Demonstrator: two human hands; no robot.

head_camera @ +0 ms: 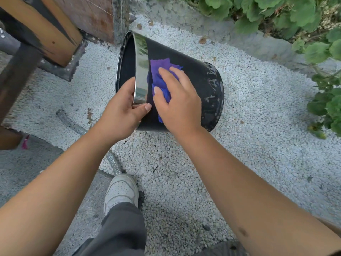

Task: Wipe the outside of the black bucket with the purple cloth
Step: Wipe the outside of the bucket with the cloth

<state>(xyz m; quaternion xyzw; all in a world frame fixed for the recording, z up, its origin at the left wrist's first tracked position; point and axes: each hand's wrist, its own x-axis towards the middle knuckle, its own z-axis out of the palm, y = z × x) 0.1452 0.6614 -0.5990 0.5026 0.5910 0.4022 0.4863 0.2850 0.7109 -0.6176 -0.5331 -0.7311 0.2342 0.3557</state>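
Note:
The black bucket (pixel 195 71) is tipped on its side above white gravel, its mouth facing left and its base to the right. A shiny metal band runs around its rim. My left hand (pixel 123 111) grips the rim at the near side, fingers inside and thumb outside. My right hand (pixel 177 102) presses the crumpled purple cloth (pixel 160 78) flat against the bucket's outer wall, just right of the metal band. The cloth's lower part is hidden under my palm. Wet streaks show near the bucket's base.
White gravel (pixel 258 117) covers the ground. Wooden posts (pixel 48 28) stand at the upper left. A corrugated metal hose (pixel 73 124) runs across the gravel below the bucket. Green plants (pixel 295 13) line the concrete curb at the top and right. My shoe (pixel 121 189) stands below.

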